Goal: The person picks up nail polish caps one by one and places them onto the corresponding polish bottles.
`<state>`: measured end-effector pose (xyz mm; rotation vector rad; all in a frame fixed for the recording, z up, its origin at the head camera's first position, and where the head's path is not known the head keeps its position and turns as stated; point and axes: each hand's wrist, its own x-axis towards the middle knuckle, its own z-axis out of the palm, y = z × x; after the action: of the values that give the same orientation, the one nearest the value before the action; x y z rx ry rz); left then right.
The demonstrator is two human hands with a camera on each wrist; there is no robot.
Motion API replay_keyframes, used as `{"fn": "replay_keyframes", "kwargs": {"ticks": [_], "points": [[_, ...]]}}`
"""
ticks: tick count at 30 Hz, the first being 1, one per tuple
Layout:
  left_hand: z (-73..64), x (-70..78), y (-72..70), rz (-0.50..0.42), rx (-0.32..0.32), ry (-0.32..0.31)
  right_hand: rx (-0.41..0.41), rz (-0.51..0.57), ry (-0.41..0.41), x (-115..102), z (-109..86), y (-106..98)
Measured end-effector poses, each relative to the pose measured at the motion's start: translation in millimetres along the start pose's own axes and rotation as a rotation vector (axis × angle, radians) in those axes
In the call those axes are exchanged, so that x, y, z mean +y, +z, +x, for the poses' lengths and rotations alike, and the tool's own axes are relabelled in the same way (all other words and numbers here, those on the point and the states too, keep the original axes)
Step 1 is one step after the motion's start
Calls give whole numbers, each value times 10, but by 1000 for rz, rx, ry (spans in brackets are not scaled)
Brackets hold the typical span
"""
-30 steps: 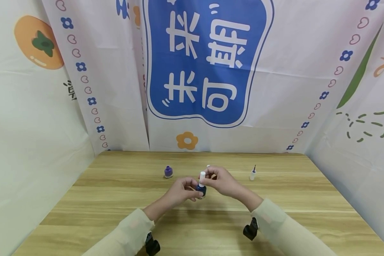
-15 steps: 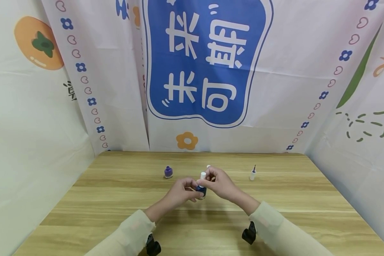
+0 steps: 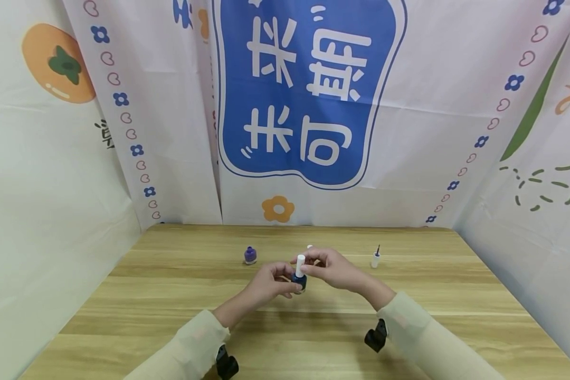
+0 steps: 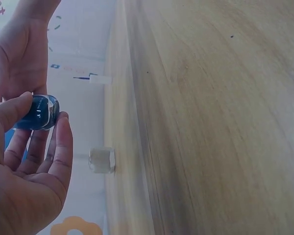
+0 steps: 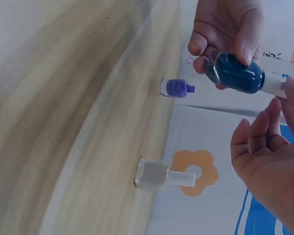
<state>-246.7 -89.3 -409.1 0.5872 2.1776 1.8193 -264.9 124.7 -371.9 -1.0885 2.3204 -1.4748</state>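
Observation:
My left hand (image 3: 266,285) holds a dark blue nail polish bottle (image 5: 237,73) between thumb and fingers, above the table. The bottle's tall white cap (image 3: 301,265) is on its neck, pointing up in the head view. Thumb and fingers of my right hand (image 3: 333,270) pinch this cap. Further back on the table stands an uncapped purple nail polish bottle (image 3: 250,256). A whitish nail polish bottle (image 5: 153,175) with its white cap on stands behind my right hand, mostly hidden in the head view.
To the right on the wooden table (image 3: 313,338), a loose white cap (image 3: 376,260) stands with its brush pointing up. Printed cloth (image 3: 180,158) hangs along the table's back and both sides.
My right thumb and fingers swing left across the white cap, then back right, with the wrist turning. The left hand and the bottle stay nearly in place.

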Motion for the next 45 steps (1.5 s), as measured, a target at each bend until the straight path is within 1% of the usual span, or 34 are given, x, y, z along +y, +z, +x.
{"fn": "replay_keyframes", "kwargs": {"ticks": [5,12,15,23,28,31,34,37,41,45], "points": [[-3,8,2,-6,-4,14,57,-11,-5,20,0,35],[-18,34,10,-11,-2,15,132,-21,66,0,12,73],[-14,29,7,-11,-4,12,164,-23,80,3,16,95],[-5,27,19,0,0,14,248,16,97,11,18,166],[-10,11,27,2,-2,14,269,33,119,37,18,208],[-8,-4,24,1,3,8,256,36,118,62,11,199],[3,-8,19,-13,11,-7,217,45,105,75,-2,152],[15,-3,11,-20,11,-16,149,57,72,59,-15,82],[20,-2,-1,-19,2,-17,42,43,36,18,-10,0],[15,-7,-1,-18,-7,-23,-34,58,24,5,0,-29]]}}
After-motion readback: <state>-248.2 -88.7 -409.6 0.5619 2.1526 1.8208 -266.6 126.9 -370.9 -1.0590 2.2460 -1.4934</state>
